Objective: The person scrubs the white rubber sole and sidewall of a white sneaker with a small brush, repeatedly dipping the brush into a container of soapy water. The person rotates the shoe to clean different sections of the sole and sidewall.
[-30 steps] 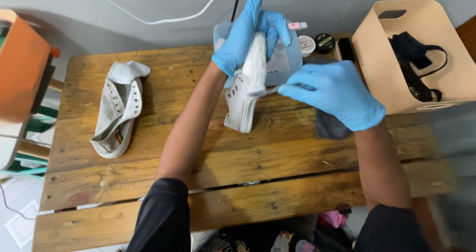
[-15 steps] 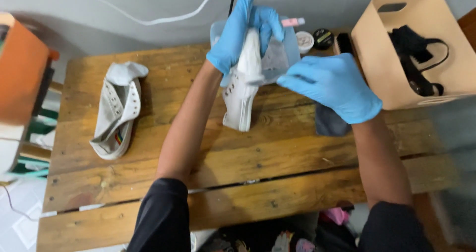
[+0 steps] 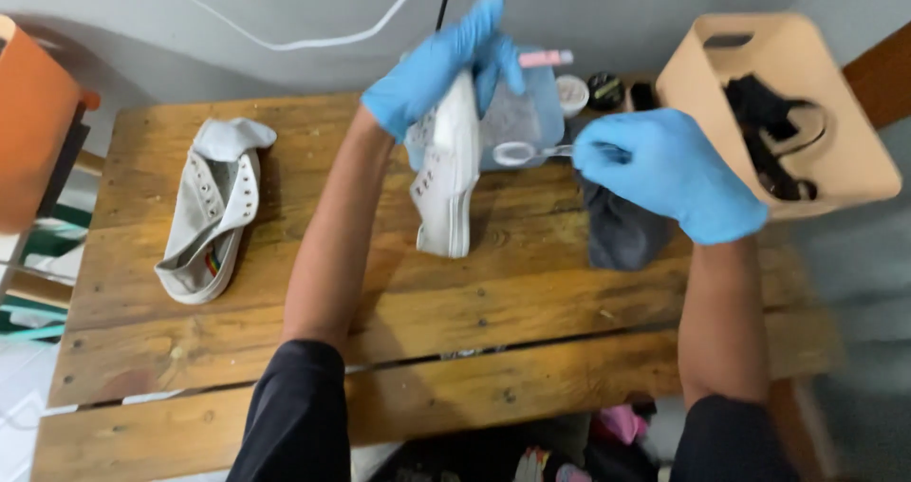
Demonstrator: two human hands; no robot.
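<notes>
The white shoe (image 3: pixel 448 174) stood raised on end above the wooden bench (image 3: pixel 285 349), held in the left hand's (image 3: pixel 446 60) closed grip, while the right hand (image 3: pixel 669 169) pinched a toothbrush (image 3: pixel 531 152) beside it.

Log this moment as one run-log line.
left hand: holds white shoe upright | right hand: holds brush near shoe | second shoe: on table
</notes>
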